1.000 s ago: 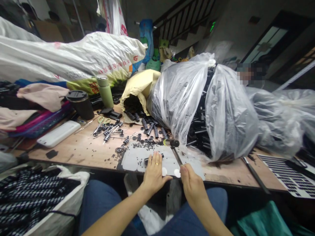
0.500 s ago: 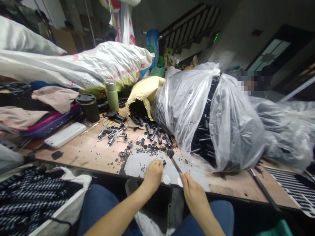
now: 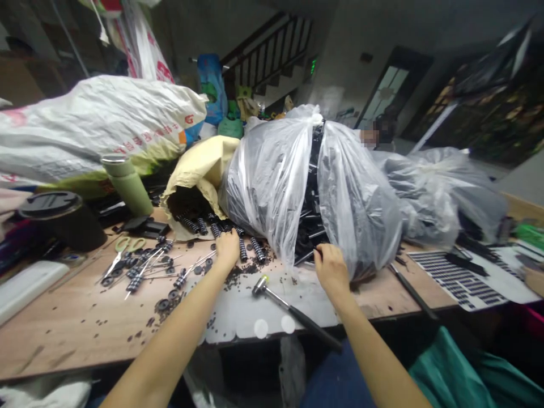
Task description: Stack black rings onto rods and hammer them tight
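My left hand (image 3: 228, 249) is at the heap of black-and-white ribbed rollers (image 3: 257, 249) in front of a yellow bag's mouth. Its fingers are closed; what they grip is hidden. At the gap in a big clear plastic bag (image 3: 272, 187), my right hand (image 3: 332, 269) pinches the end of a thin black tube (image 3: 305, 258). More black parts (image 3: 312, 212) show inside that gap. Between my forearms a hammer (image 3: 293, 311) lies on a grey sheet (image 3: 232, 317), its dark handle sticking out past the table's front edge.
Scissors (image 3: 121, 252), metal rods (image 3: 148, 263) and small black rings (image 3: 164, 305) lie on the left. Behind them stand a green bottle (image 3: 127, 184) and a dark cup (image 3: 63, 221). A long dark bar (image 3: 412, 292) and striped sheets (image 3: 454, 277) are on the right. Another person's hand (image 3: 533, 280) shows at far right.
My right hand has let go of the hammer and moved to the clear bag. My left hand has reached forward to the ribbed rollers. The view has swung to the right.
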Demonstrator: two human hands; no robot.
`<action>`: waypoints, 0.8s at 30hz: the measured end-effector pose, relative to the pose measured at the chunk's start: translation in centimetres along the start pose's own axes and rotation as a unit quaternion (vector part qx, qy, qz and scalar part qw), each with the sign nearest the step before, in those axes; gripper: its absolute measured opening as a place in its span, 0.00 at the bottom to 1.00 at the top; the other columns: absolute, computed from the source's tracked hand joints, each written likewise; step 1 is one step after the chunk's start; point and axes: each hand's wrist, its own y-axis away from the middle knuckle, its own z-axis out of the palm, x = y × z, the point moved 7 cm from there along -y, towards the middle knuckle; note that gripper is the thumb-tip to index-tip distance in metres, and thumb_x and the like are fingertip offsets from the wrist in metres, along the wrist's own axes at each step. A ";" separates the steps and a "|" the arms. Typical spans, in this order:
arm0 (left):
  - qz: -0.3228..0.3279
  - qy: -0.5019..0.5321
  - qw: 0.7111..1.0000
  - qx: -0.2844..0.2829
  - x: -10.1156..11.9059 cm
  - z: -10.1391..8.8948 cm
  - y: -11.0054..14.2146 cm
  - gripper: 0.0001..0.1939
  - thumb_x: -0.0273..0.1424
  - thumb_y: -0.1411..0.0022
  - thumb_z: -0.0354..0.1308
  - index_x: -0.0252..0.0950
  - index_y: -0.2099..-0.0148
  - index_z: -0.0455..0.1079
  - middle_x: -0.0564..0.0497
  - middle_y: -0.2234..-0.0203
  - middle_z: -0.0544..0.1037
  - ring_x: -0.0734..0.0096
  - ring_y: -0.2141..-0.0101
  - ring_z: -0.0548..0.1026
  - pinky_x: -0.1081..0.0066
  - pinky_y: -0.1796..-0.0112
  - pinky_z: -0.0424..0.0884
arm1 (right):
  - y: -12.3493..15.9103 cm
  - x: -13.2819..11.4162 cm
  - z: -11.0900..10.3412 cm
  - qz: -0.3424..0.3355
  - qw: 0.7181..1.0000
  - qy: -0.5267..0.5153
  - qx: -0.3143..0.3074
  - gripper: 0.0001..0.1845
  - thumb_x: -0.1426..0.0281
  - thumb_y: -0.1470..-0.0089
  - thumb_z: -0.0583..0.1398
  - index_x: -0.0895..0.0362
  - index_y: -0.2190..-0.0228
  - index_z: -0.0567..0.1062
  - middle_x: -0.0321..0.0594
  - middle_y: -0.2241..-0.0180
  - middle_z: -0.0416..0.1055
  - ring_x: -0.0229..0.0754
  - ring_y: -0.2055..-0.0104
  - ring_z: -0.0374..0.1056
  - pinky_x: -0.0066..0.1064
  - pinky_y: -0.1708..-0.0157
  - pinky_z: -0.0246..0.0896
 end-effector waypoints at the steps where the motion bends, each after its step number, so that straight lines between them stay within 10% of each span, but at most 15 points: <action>1: 0.002 0.005 1.000 0.002 0.0 -0.1 0.1 0.20 0.20 0.42 0.41 0.21 0.47 0.58 0.31 0.63 0.71 0.52 0.59 0.68 0.58 0.60 0.64 | -1.6 0.7 0.2 0.009 1.000 -0.004 0.005 0.12 0.72 0.45 0.48 0.62 0.63 0.69 0.52 0.61 0.66 0.50 0.56 0.58 0.39 0.58 0.52; 5: 0.004 0.055 0.998 0.019 -0.1 -1.4 1.8 0.22 0.25 0.42 0.43 0.25 0.44 0.55 0.35 0.58 0.70 0.60 0.61 0.71 0.64 0.61 0.66 | -6.5 2.4 1.3 0.017 0.998 -0.056 0.006 0.12 0.80 0.50 0.50 0.60 0.71 0.72 0.51 0.59 0.67 0.50 0.54 0.57 0.43 0.56 0.48; 9: -0.075 0.318 0.944 -0.031 -0.6 -2.3 5.4 0.21 0.33 0.43 0.47 0.31 0.48 0.60 0.51 0.78 0.73 0.72 0.80 0.70 0.73 0.78 0.66 | -7.9 2.5 0.3 0.019 0.989 -0.145 0.017 0.08 0.75 0.50 0.54 0.59 0.72 0.73 0.48 0.58 0.68 0.50 0.52 0.57 0.42 0.54 0.47; 14: -0.101 0.529 0.836 -0.105 3.1 -4.1 10.4 0.19 0.40 0.50 0.56 0.31 0.60 0.67 0.62 0.92 0.60 0.81 0.90 0.57 0.80 0.87 0.53 | -3.5 -2.2 -0.3 0.009 0.947 -0.314 -0.062 0.18 0.60 0.47 0.51 0.58 0.61 0.72 0.40 0.67 0.73 0.40 0.65 0.66 0.32 0.65 0.58; 17: -0.098 0.577 0.794 -0.164 5.3 -4.7 12.1 0.17 0.40 0.55 0.61 0.32 0.66 0.67 0.62 0.93 0.60 0.83 0.90 0.55 0.81 0.88 0.50 | 0.8 -7.0 1.7 0.055 0.803 -0.543 -0.239 0.22 0.55 0.50 0.54 0.59 0.61 0.73 0.42 0.68 0.73 0.40 0.66 0.67 0.32 0.66 0.59; 19: -0.119 0.599 0.769 -0.187 5.4 -4.6 12.8 0.16 0.39 0.57 0.62 0.33 0.71 0.65 0.61 0.93 0.60 0.83 0.91 0.54 0.80 0.89 0.49 | 2.7 -8.9 1.7 0.075 0.775 -0.578 -0.245 0.24 0.54 0.56 0.58 0.57 0.60 0.71 0.43 0.64 0.72 0.42 0.62 0.67 0.33 0.63 0.59; 22: -0.145 0.598 0.773 -0.156 3.4 -4.8 13.5 0.15 0.40 0.56 0.61 0.34 0.73 0.64 0.62 0.93 0.59 0.82 0.91 0.54 0.80 0.89 0.48 | 3.9 -9.9 0.8 0.086 0.810 -0.552 -0.178 0.42 0.54 0.71 0.67 0.52 0.52 0.64 0.43 0.52 0.63 0.45 0.54 0.62 0.35 0.58 0.58; 24: -0.114 0.556 0.819 -0.086 1.8 -5.8 13.9 0.14 0.40 0.53 0.59 0.34 0.74 0.64 0.61 0.92 0.60 0.81 0.89 0.56 0.79 0.87 0.52 | 5.4 -10.5 2.0 0.154 0.769 -0.569 -0.248 0.46 0.47 0.72 0.64 0.53 0.51 0.61 0.45 0.54 0.64 0.45 0.57 0.65 0.36 0.63 0.60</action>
